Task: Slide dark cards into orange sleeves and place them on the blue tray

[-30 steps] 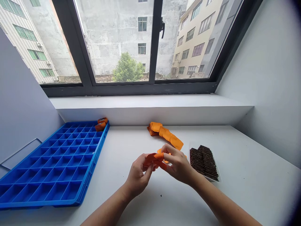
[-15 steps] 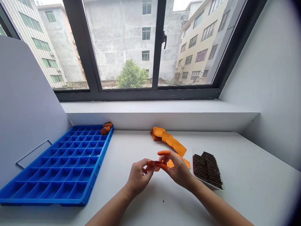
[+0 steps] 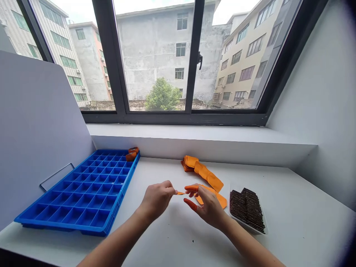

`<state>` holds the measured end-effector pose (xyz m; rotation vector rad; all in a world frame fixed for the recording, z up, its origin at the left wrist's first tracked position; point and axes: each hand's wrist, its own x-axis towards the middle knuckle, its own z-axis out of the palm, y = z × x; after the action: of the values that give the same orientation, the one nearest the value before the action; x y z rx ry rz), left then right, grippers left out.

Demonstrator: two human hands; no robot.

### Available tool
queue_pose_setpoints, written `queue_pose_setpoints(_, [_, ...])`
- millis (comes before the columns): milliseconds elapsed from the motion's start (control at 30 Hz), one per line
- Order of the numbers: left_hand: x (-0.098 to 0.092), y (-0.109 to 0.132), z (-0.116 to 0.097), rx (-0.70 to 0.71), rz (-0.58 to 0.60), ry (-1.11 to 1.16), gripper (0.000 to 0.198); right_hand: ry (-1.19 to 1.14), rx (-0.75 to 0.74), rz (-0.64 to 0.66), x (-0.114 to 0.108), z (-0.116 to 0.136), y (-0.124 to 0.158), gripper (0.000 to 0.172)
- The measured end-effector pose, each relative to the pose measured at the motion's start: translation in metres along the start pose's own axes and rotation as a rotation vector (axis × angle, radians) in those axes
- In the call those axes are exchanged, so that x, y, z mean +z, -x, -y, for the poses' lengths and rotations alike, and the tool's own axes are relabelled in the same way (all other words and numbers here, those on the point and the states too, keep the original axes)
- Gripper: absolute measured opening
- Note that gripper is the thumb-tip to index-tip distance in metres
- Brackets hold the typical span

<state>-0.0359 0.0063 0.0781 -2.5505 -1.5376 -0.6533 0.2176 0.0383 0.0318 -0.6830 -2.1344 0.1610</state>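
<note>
Our left hand (image 3: pixel 158 198): grasping a thin orange piece (image 3: pixel 180 193). Our right hand (image 3: pixel 210 207): released, two orange finger covers (image 3: pixel 190 204) on, just right of the piece. Beyond this hand we list orange sheets (image 3: pixel 208 176) on the counter (image 3: pixel 155 244); to its right, a container (image 3: pixel 266 230) of dark slabs (image 3: pixel 247 211); left of both hands, a blue compartment tray (image 3: pixel 63 225), orange loops (image 3: pixel 131 156) at its far corner.

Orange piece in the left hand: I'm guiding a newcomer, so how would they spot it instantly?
Below the dark window frame, find the middle of the white table. Over it, the orange piece is the small sliver poking from the left hand toward the right hand. Unlike the orange coverings on that hand, or the flat orange pieces on the table, it alone is pinched.
</note>
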Motion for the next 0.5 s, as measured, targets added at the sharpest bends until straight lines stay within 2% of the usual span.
queue_pose_setpoints(100, [-0.033,-0.017,0.052,-0.182,-0.041,-0.043,0.020,0.008,0.002,0.021,-0.002,-0.002,0.001,0.031])
queue_pose_setpoints(167, [-0.053,-0.029,0.097,-0.352,-0.060,-0.090,0.017,0.017,-0.003,0.028,-0.002,-0.003,0.001,0.031])
queue_pose_setpoints(233, [-0.067,-0.038,0.142,-0.436,-0.071,-0.119,0.020,0.024,-0.007,0.034,-0.002,-0.004,0.001,0.031])
queue_pose_setpoints(300, [-0.073,-0.042,0.181,-0.504,-0.067,-0.145,0.021,0.030,-0.009,0.041,0.000,-0.004,0.002,0.032])
queue_pose_setpoints(367, [-0.074,-0.041,0.211,-0.533,-0.055,-0.165,0.022,0.037,-0.011,0.044,0.001,-0.005,0.002,0.031])
queue_pose_setpoints(500, [-0.066,-0.033,0.250,-0.490,-0.014,-0.183,0.026,0.053,0.020,0.033,-0.001,-0.007,0.004,0.033])
